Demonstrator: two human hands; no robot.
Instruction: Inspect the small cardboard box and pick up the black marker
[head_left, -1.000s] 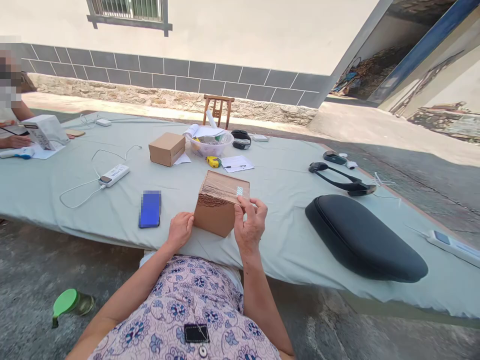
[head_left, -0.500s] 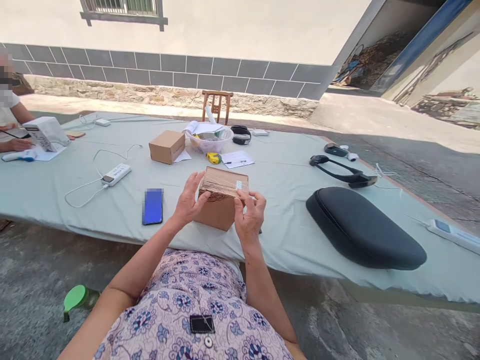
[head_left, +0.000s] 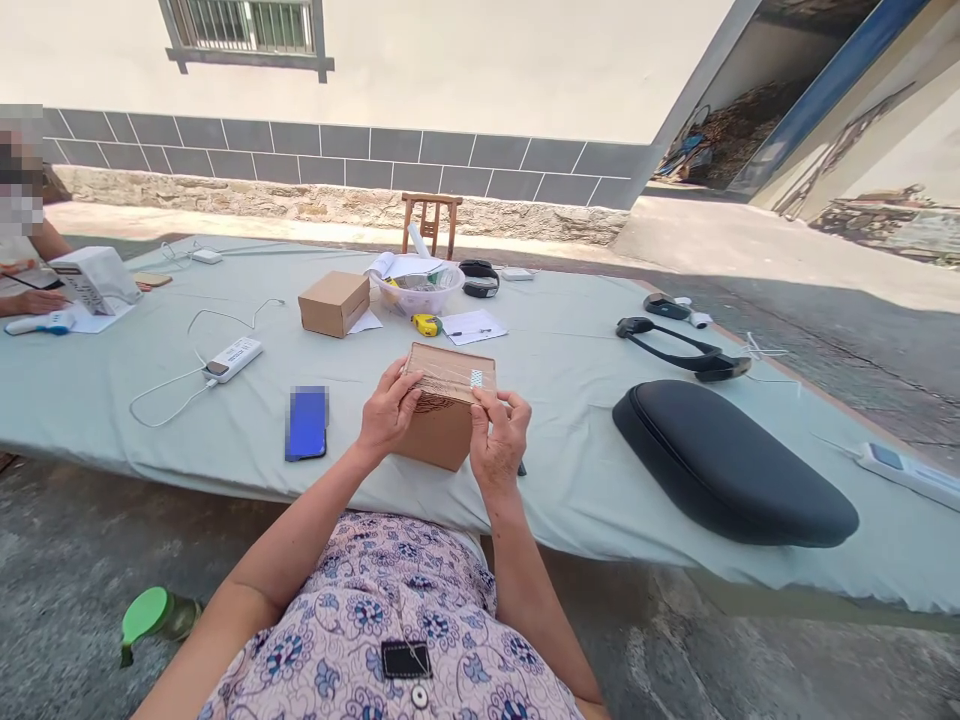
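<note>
A brown cardboard box [head_left: 433,436] stands at the table's near edge, its top covered by dark strands and a small patterned sticker. My left hand [head_left: 388,408] is at the box's upper left corner, fingers closed on the top edge. At the upper right corner, my right hand [head_left: 498,430] pinches the top edge beside the sticker. What lies between the fingertips besides the strands and box edge is too small to tell.
Left of the box lie a blue-screened phone [head_left: 307,423] and a white power strip [head_left: 233,360]. Behind are a closed box [head_left: 334,304], a basket [head_left: 420,297] and a tape measure [head_left: 427,324]. A black cushion [head_left: 735,465] lies right. A person [head_left: 30,265] sits far left.
My left hand has closed its spread fingers onto the box's top left edge. My right hand stays at the right corner. The whole view has shifted slightly downward.
</note>
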